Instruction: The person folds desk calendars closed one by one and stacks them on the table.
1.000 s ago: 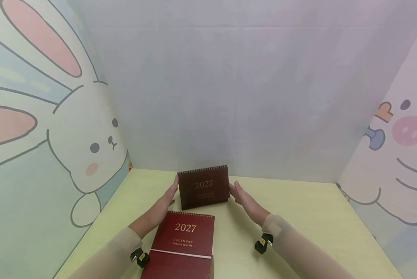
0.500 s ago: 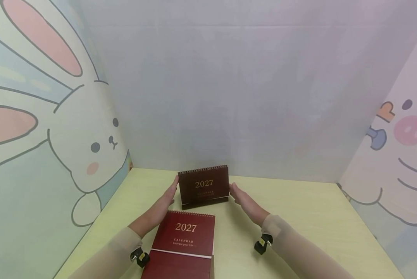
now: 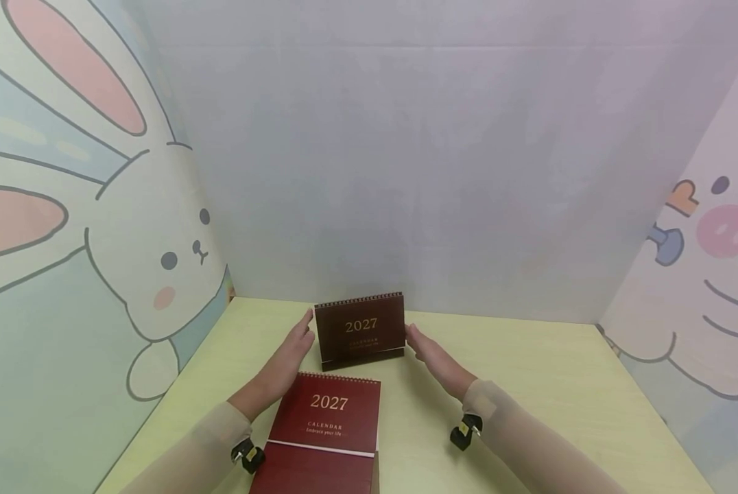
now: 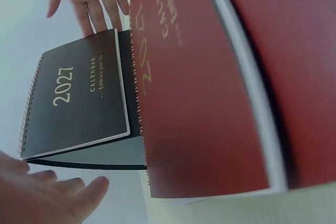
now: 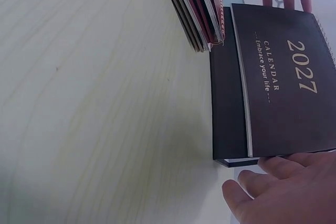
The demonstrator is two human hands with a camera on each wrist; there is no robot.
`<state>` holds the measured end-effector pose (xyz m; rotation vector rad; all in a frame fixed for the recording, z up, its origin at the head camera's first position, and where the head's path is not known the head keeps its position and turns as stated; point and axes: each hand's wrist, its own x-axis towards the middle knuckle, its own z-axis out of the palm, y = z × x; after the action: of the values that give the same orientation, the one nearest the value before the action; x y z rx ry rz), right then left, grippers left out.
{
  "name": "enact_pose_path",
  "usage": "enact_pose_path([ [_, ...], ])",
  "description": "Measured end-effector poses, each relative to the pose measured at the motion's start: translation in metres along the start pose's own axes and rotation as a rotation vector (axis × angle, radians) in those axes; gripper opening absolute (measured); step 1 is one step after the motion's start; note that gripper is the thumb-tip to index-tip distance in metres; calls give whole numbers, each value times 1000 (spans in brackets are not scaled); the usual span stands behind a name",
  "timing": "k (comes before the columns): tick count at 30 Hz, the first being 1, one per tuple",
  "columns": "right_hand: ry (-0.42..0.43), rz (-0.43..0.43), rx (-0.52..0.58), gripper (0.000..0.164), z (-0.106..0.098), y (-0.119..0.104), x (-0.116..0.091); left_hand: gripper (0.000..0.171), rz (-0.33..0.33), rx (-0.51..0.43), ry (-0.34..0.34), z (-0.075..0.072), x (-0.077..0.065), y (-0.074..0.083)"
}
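Observation:
A dark brown 2027 desk calendar (image 3: pixel 361 336) stands propped like a tent at the back of the table, its spiral binding on top and gold print facing me. My left hand (image 3: pixel 287 355) is beside its left edge, fingers extended, with a thin gap between in the left wrist view. On the other side, my right hand (image 3: pixel 435 358) has straight fingers right at the calendar's right edge, as the right wrist view also shows. In front lies a red 2027 calendar (image 3: pixel 326 425), under and beside my left forearm, on top of a flat stack (image 5: pixel 195 11).
A second red panel (image 3: pixel 313 470) extends from the red calendar toward me, past the frame's lower edge. Pale wood table (image 3: pixel 517 384) spreads to the right. Behind rises a plain grey backdrop (image 3: pixel 406 171), with cartoon-printed side panels (image 3: pixel 140 274) left and right.
The brown calendar's front has shifted slightly, showing a pale page edge and base strip along its bottom. My left fingers have come a little away from its left edge; the right hand barely moved.

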<state>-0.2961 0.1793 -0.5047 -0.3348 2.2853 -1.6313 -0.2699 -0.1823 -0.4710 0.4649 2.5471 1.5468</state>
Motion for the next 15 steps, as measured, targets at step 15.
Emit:
enact_pose_path([
  [15,35,37,-8,85,3,1,-1,104,-43,99,84,-13,39,-13],
])
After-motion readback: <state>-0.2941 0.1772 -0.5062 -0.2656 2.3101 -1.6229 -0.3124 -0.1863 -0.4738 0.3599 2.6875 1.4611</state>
